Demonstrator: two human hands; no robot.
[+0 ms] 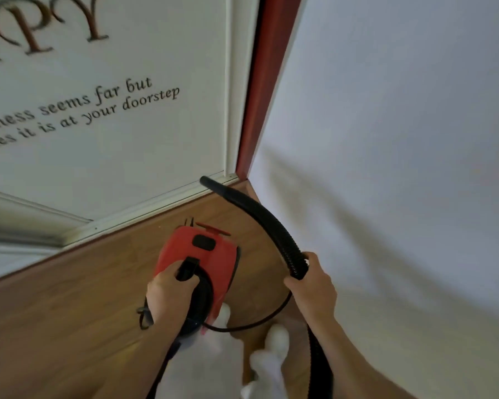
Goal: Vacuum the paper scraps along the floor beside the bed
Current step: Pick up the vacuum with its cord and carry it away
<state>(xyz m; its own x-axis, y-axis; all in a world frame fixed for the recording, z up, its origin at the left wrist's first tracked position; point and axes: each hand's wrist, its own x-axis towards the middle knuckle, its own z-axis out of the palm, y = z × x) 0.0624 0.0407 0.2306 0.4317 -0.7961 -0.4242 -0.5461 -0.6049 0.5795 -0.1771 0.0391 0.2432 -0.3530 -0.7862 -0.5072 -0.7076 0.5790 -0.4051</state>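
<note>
Beside the white-sheeted bed [401, 168], on the wood floor [55, 326], left hand [170, 292] gripped the black handle of the red vacuum [202, 254]. Right hand [311, 283] clamped the black hose [268, 223], nozzle tip near the baseboard [144, 210]. No paper scraps visible.

Both forearms bare, no sleeves visible. Left hand [172, 289] and right hand [311, 283] bare, no gloves, rings or watch. White, blurred clothing [202, 367] below the left hand.
</note>
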